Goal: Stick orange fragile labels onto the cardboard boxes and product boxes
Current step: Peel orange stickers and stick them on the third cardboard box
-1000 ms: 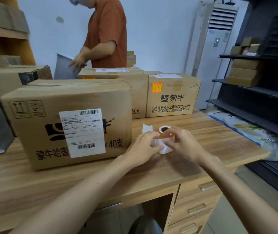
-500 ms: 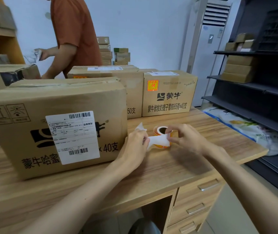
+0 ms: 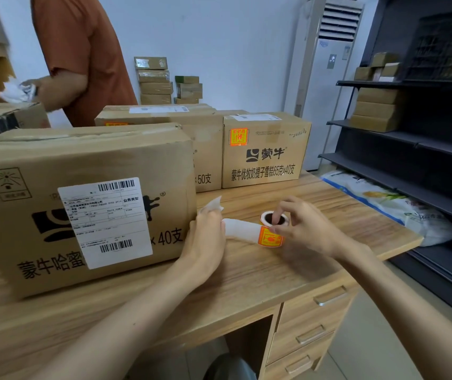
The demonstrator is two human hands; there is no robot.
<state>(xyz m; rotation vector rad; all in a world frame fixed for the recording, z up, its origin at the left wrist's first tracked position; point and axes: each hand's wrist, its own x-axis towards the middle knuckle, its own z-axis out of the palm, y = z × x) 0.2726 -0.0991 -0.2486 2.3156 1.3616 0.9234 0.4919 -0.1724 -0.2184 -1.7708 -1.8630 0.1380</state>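
**Label roll held between both hands, backing strip drawn out**

The label roll [image 3: 274,233] is judged light, with a stiff core. The backing strip [image 3: 240,229] is thin, limp and easily creased. An orange label [image 3: 268,239] will be sticky once lifted, so it is best taken by one free corner.

The roll stands on the worktop [image 3: 260,281] between the hands. The strip is pinched in the curled fingers of the left hand [image 3: 207,242], at 9 o'clock from the roll, with its loose end poking up. The roll is held by the right hand [image 3: 305,229], at 3 o'clock, with one finger dipped into the core and the thumb against the outer wall.

The nearest cardboard box [image 3: 82,215], with no orange label seen on its front, lies just beside the left hand at 9 o'clock. A labelled box [image 3: 266,165] is seen at 12 o'clock.
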